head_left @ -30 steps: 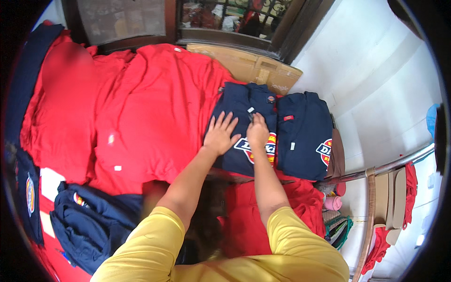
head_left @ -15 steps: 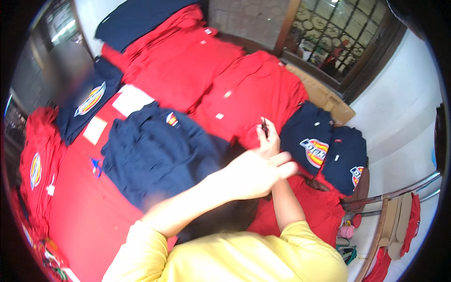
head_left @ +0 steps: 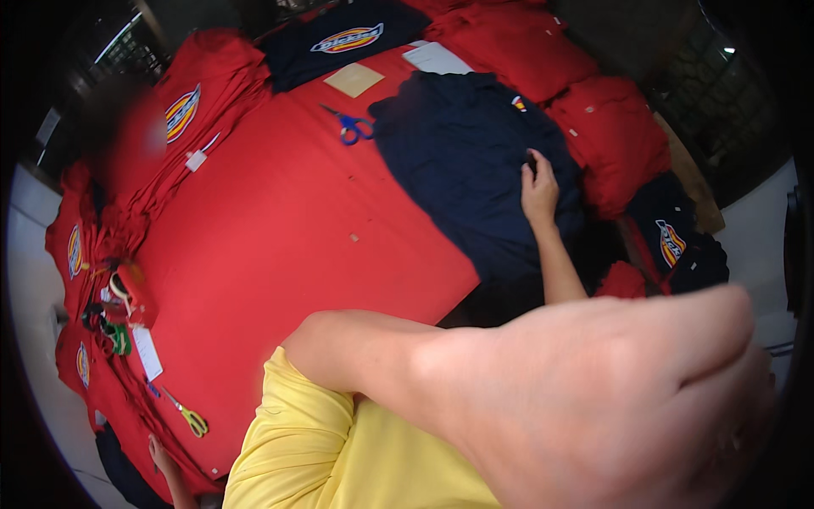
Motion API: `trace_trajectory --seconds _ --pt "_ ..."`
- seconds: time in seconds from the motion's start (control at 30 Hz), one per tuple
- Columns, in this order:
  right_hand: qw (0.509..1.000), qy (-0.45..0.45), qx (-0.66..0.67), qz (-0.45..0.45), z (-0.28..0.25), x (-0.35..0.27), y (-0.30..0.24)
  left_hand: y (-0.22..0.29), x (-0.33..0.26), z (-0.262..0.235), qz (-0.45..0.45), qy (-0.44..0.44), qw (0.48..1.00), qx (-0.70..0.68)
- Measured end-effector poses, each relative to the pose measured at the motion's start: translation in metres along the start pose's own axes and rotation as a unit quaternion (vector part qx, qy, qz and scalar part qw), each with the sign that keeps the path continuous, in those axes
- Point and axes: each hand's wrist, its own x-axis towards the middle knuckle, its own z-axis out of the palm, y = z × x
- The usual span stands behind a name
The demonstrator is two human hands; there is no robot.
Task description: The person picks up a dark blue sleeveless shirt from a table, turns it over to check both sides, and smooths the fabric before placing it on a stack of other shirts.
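One dark object (head_left: 532, 159) seems pinched in the right grip (head_left: 541, 191); left grip (head_left: 623, 394), I cannot tell.

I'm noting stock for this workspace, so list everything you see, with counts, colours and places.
Flat cloth: one, red, centre
Loose heap: one, navy, right of centre
Garments: several, red, left and upper right
Printed garments: at least two, navy, top and right
Blue-handled scissors: one, blue, upper centre
Yellow-handled scissors: one, yellow, lower left
Card: one, tan, top
Sheets: at least two, white, top and left
Co-worker's hand: one, bare, lower left
Small tool: one, dark, right fingertips
Right hand: one, bare, over heap
Left hand: one, bare, lower right, nearest camera
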Motion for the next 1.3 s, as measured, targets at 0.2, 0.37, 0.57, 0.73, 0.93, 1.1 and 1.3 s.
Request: trace_trajectory --seconds 0.2,0.37,0.57,0.73,0.93,1.1,1.3 --pt "0.998 0.034 -0.049 -0.003 0.017 0.003 -0.015 0.011 -0.015 -0.043 0.066 -0.018 0.997 0.025" --pt "0.989 -0.089 -0.076 0.093 0.001 0.021 -0.002 -0.019 -0.119 -0.103 -0.266 -0.345 0.895 0.098" --pt "0.980 -0.122 -0.084 -0.135 -0.016 0.026 -0.139 -0.004 -0.221 -0.180 -0.734 -0.112 0.670 0.019" --pt "0.708 -0.599 0.364 -0.082 -0.015 -0.072 -0.293 -0.029 -0.241 -0.178 -0.706 0.485 0.458 -0.237" --pt "0.712 -0.566 0.415 -0.019 0.020 -0.060 -0.302 0.060 -0.273 -0.245 -0.657 0.484 0.578 -0.027" --pt "0.842 -0.501 0.165 -0.114 0.119 -0.019 -0.262 0.175 -0.313 -0.304 -0.644 0.344 0.472 0.494" --pt "0.885 -0.339 -0.056 -0.314 0.257 -0.047 -0.284 0.150 -0.251 -0.242 -0.598 0.189 0.490 0.605"
